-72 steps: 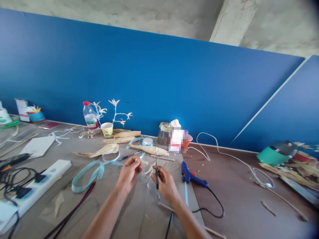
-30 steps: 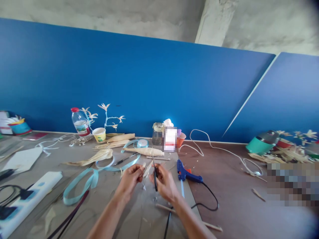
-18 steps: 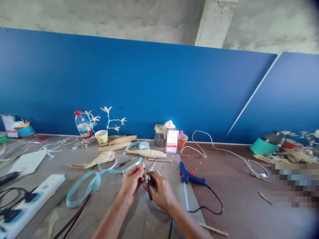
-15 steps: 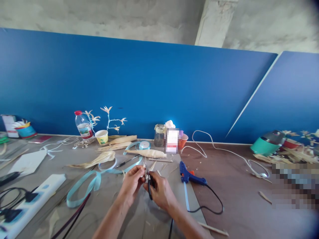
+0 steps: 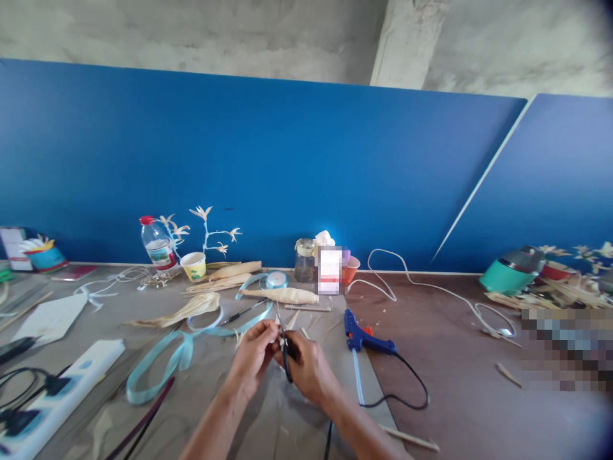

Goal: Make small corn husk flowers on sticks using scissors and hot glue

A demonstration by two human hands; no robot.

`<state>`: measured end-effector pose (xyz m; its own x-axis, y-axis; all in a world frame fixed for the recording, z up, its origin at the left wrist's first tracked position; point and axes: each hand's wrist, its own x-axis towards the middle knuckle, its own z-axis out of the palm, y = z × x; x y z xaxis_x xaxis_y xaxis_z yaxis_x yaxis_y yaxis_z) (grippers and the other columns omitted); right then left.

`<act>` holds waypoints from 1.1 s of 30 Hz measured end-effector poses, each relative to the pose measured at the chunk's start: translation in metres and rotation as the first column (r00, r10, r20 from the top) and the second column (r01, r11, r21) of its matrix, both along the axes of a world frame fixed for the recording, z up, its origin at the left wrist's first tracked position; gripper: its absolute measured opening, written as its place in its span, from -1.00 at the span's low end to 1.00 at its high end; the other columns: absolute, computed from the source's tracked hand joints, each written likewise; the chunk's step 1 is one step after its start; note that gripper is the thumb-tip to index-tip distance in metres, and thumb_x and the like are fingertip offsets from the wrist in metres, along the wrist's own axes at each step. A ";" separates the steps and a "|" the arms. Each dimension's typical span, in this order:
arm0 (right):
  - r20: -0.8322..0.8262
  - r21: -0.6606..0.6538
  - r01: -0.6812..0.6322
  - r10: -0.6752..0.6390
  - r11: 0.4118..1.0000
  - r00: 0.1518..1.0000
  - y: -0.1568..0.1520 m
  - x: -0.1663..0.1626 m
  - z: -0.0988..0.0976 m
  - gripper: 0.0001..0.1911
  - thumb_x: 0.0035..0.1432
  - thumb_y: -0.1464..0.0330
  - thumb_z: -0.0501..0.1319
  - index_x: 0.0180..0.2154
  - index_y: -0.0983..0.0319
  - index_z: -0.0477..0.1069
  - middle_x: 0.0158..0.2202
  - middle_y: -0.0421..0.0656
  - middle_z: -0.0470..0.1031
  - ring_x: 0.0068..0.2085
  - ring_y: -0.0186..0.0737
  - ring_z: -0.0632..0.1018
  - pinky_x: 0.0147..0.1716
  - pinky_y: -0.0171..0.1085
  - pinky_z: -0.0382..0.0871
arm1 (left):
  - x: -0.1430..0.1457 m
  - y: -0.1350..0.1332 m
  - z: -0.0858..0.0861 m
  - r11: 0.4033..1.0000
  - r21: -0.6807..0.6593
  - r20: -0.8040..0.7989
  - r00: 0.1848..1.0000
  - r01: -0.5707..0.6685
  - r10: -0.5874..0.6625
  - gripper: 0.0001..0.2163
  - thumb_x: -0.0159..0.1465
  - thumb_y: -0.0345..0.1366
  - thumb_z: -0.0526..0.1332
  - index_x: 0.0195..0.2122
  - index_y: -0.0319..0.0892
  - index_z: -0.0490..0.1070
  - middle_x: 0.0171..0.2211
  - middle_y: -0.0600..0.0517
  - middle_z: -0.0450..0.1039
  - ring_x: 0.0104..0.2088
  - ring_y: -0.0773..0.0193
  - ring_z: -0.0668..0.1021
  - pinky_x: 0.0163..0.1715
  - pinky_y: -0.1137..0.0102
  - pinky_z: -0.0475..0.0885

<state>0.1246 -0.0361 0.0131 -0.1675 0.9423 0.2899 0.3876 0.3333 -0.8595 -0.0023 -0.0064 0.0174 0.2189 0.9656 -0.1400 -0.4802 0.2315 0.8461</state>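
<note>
Over the near tabletop (image 5: 249, 415), the left hand (image 5: 253, 354) pinches a small pale husk piece (image 5: 282, 337) while the right hand (image 5: 309, 367) grips black scissors (image 5: 286, 358), apparently mid-trim; closing the blades calls for a steady hold.

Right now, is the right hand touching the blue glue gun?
Apart. The head view shows the right hand gripping scissors, with bare table between it and the glue gun.

Just left of the blue plastic glue gun (image 5: 366, 340), the right hand (image 5: 309, 368) grips black-handled scissors (image 5: 285, 348) against a pale husk strip pinched by the left hand (image 5: 255, 352).
</note>
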 end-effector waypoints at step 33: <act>0.056 0.003 0.068 -0.068 0.998 0.996 0.003 0.004 -0.006 -0.93 -0.01 0.37 0.16 -0.41 0.22 0.39 -0.58 -0.30 0.32 -0.55 -0.39 0.28 -0.55 -0.43 0.14 | -0.003 0.003 0.001 0.990 0.059 -0.161 0.977 -0.129 0.137 -0.80 -0.08 -0.24 0.32 -0.59 -0.23 0.34 -0.69 0.20 0.21 -0.65 0.50 0.26 -0.59 0.54 0.14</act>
<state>0.1285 -0.0327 0.0072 -0.1190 0.9517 0.2829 0.4570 0.3055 -0.8354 -0.0050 -0.0036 0.0187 0.0664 0.9910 -0.1164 -0.3575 0.1325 0.9245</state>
